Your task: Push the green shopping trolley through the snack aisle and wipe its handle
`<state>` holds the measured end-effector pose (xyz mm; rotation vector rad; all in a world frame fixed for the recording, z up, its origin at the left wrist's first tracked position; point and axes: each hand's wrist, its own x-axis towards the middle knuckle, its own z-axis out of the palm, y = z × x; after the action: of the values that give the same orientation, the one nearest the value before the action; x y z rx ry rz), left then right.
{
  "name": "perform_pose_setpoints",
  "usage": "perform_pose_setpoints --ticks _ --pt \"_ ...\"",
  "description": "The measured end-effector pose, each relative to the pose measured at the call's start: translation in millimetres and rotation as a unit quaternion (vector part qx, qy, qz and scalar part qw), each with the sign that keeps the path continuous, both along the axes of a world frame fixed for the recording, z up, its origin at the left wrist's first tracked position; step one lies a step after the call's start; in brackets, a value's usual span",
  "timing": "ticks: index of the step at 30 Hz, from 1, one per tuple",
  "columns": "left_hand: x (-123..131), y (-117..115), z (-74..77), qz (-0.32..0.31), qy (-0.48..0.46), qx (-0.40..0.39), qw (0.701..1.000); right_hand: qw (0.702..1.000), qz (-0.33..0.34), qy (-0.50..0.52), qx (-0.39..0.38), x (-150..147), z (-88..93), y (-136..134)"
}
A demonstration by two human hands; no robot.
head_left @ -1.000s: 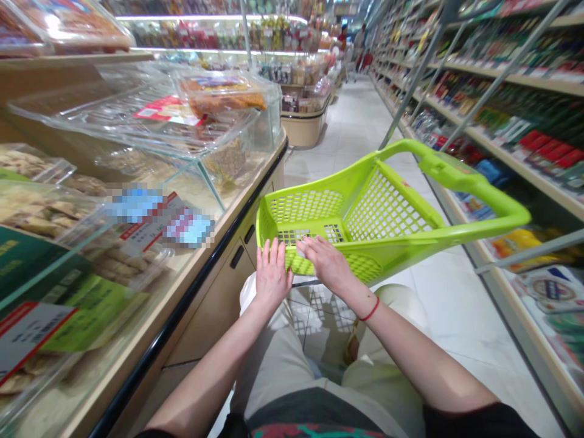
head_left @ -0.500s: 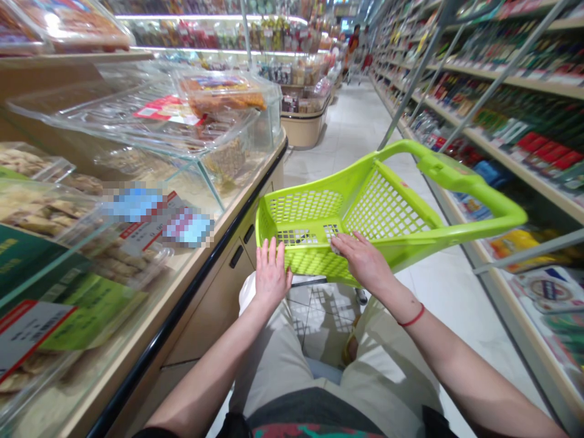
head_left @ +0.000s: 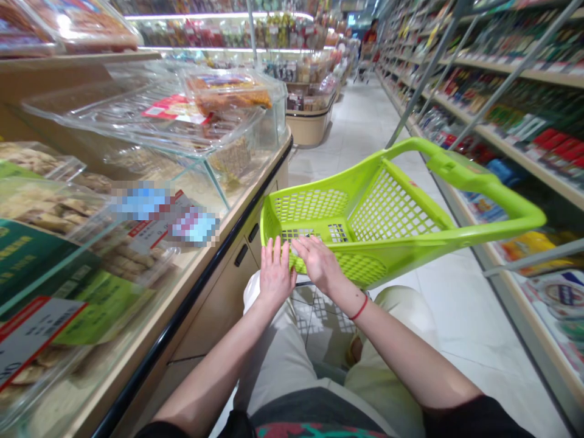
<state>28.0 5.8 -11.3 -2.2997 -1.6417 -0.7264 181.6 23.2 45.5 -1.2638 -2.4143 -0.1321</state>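
The green basket [head_left: 387, 213] stood tilted in the aisle, just ahead of the person's knees, its mesh walls opening toward 1 o'clock and its long handle [head_left: 488, 191] reaching out to 3 o'clock. Both hands lay on its near rim. The left hand [head_left: 276, 277] was open, palm down, fingers straight and together, fingertips touching the rim's corner at 11 o'clock. The right hand [head_left: 320, 263] lay just beside it, also open, its fingers spread flat over the rim and gripping nothing. A red band [head_left: 360, 309] circled the right wrist. At 9 o'clock ran a tabletop [head_left: 255, 182] with a glass case [head_left: 150, 121] on it, and packed snacks [head_left: 228, 91] sat on top of the case. Stocked shelves [head_left: 524, 79] lined the aisle from 1 to 3 o'clock. The pale tiled floor [head_left: 360, 121] stretched toward 12 o'clock, where a person in red [head_left: 370, 36] stood far off.
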Motion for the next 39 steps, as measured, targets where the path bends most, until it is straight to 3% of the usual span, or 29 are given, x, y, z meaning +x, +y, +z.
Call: perform_pose_setpoints --ticks 5,14,17,26,32,36,39 --pt "0.0 -0.4 1.5 0.008 0.005 -0.020 1.000 0.999 0.019 -0.017 0.031 3.0 -4.3 -3.6" --pt "-0.1 -1.2 4.8 0.006 -0.003 -0.030 1.000 0.995 -0.025 -0.058 0.081 93.9 3.6 -13.4" --pt "-0.1 -1.2 4.0 0.003 -0.005 -0.026 1.000 0.995 -0.041 -0.050 0.075 102.7 5.6 -11.3" --pt "1.8 -0.8 1.8 0.005 -0.005 -0.018 1.000 0.991 -0.105 -0.053 0.065 29.0 -1.1 -6.8" --pt "1.7 -0.2 1.3 0.007 -0.008 -0.015 1.000 0.993 -0.087 -0.029 0.070 -10.1 -11.3 -0.2" --pt "0.4 1.2 -1.2 0.001 -0.010 -0.006 1.000 0.995 -0.047 -0.053 0.066 -19.2 -12.9 1.4" --pt "0.6 1.6 -1.1 0.005 -0.008 -0.006 1.000 0.996 -0.026 -0.050 0.069 -7.1 -12.1 -3.2"
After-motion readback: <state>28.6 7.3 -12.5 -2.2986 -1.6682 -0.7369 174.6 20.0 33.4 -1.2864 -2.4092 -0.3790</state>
